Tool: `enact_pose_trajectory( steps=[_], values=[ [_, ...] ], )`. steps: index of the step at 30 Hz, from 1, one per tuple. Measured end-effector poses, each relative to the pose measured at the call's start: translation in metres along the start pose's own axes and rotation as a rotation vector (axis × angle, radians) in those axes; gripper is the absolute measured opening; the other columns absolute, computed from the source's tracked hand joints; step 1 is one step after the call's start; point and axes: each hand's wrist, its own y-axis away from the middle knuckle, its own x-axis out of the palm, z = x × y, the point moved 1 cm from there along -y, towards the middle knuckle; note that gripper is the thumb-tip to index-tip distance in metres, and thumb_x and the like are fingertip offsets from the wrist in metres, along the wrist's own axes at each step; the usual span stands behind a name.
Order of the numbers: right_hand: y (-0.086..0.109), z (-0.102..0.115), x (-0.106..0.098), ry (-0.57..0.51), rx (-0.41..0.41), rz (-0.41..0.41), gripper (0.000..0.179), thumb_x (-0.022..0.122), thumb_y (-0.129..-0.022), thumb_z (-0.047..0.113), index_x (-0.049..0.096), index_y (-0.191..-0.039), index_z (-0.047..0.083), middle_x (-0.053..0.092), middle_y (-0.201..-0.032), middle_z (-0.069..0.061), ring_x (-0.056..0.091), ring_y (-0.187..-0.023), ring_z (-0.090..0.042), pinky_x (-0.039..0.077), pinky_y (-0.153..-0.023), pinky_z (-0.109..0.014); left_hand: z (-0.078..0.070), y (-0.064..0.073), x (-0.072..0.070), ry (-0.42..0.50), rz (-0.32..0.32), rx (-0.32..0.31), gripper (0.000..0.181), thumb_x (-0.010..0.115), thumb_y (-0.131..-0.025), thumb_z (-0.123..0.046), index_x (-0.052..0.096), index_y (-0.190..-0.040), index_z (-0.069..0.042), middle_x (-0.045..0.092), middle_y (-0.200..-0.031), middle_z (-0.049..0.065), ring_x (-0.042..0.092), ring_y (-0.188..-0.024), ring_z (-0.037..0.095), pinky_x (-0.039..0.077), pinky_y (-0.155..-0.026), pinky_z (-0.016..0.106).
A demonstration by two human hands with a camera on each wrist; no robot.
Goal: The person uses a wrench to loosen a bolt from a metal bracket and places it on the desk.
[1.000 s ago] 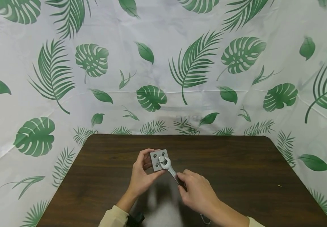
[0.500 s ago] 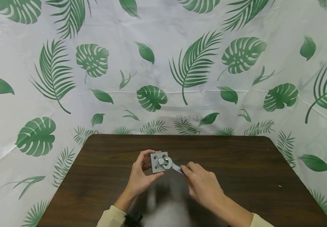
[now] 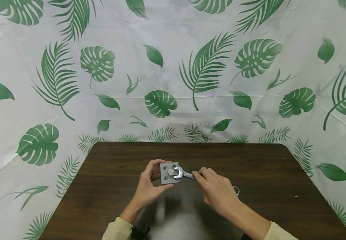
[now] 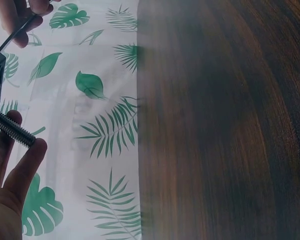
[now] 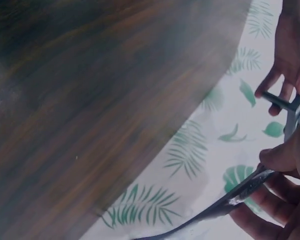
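Observation:
My left hand (image 3: 149,186) grips a square metal plate (image 3: 163,180) with holes near its corners, fingers behind its upper left and thumb along the bottom. A bolt passes through the plate; its round-looking head (image 3: 171,172) faces me. Behind the plate, the threaded shank (image 4: 15,130) sticks out, its tip at a left fingertip. My right hand (image 3: 219,191) holds a combination wrench (image 3: 188,175) by its handle. The wrench's open end sits at the bolt head from the right, and its ring end (image 3: 236,190) shows past the hand.
Both hands are raised over a dark wood-grain table (image 3: 115,156). Behind it hangs a white cloth (image 3: 188,110) printed with green leaves. A small pale speck (image 3: 296,196) lies on the table at right.
The wrench has swung from slanting down right to nearly level, with my right hand moving right and slightly up. The plate has sunk and turned slightly in my left hand's grip.

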Motion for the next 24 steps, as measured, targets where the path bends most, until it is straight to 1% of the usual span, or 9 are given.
enact_pose_trajectory(
  steps=[6,10,15,16,20,22,24],
  values=[
    [0.0,-0.005,-0.001,-0.042,-0.022,0.022,0.044,0.066,-0.073,-0.005,0.07,-0.115,0.009,0.057,-0.093,0.002,0.057,-0.08,-0.013,0.05,-0.05,-0.028,-0.001,0.0,-0.001,0.0,0.012,0.011,0.074,0.087,-0.071,-0.001,0.047,-0.133,-0.011,0.062,-0.132,0.007,0.065,-0.105,0.023,0.057,-0.078,0.035],
    [-0.001,-0.009,-0.002,-0.081,-0.043,0.046,0.043,0.065,-0.075,-0.005,0.069,-0.115,0.01,0.056,-0.094,0.003,0.056,-0.082,-0.013,0.048,-0.049,-0.027,0.0,0.0,-0.001,0.003,0.023,0.024,0.074,0.087,-0.071,0.001,0.047,-0.133,-0.009,0.062,-0.132,0.009,0.065,-0.106,0.023,0.057,-0.078,0.035],
    [-0.003,-0.01,-0.004,-0.068,-0.066,0.085,0.046,0.067,-0.076,-0.004,0.067,-0.119,0.012,0.054,-0.095,0.004,0.054,-0.082,-0.012,0.046,-0.049,-0.026,-0.003,0.0,0.001,0.002,0.043,0.011,0.076,0.087,-0.068,0.005,0.047,-0.132,-0.007,0.062,-0.13,0.011,0.065,-0.107,0.022,0.057,-0.078,0.036],
    [-0.003,-0.01,-0.004,-0.059,-0.071,0.094,0.047,0.068,-0.076,-0.004,0.067,-0.119,0.013,0.053,-0.095,0.004,0.054,-0.081,-0.012,0.047,-0.049,-0.026,-0.006,0.0,0.001,0.001,0.048,0.012,0.076,0.086,-0.068,0.006,0.047,-0.132,-0.005,0.062,-0.13,0.012,0.065,-0.107,0.022,0.057,-0.078,0.037],
    [-0.005,-0.009,-0.005,-0.031,-0.083,0.132,0.05,0.071,-0.075,-0.004,0.065,-0.122,0.013,0.053,-0.096,0.003,0.053,-0.081,-0.013,0.048,-0.051,-0.027,-0.023,-0.003,0.003,0.004,0.062,0.025,0.072,0.085,-0.068,0.009,0.047,-0.129,0.002,0.063,-0.127,0.018,0.066,-0.105,0.023,0.057,-0.078,0.039],
    [-0.007,-0.009,-0.005,-0.012,-0.091,0.15,0.054,0.072,-0.074,-0.004,0.065,-0.124,0.013,0.053,-0.097,0.002,0.053,-0.082,-0.014,0.048,-0.052,-0.027,-0.031,-0.005,0.003,0.004,0.064,0.03,0.07,0.084,-0.069,0.01,0.047,-0.127,0.004,0.063,-0.126,0.019,0.066,-0.104,0.023,0.057,-0.078,0.039],
    [-0.009,-0.011,-0.005,0.011,-0.106,0.168,0.057,0.074,-0.071,-0.004,0.064,-0.126,0.012,0.054,-0.099,0.0,0.052,-0.083,-0.016,0.047,-0.053,-0.028,-0.036,-0.006,0.002,0.001,0.065,0.031,0.069,0.084,-0.069,0.01,0.047,-0.127,0.005,0.063,-0.126,0.02,0.066,-0.104,0.022,0.057,-0.078,0.039]
  ],
)
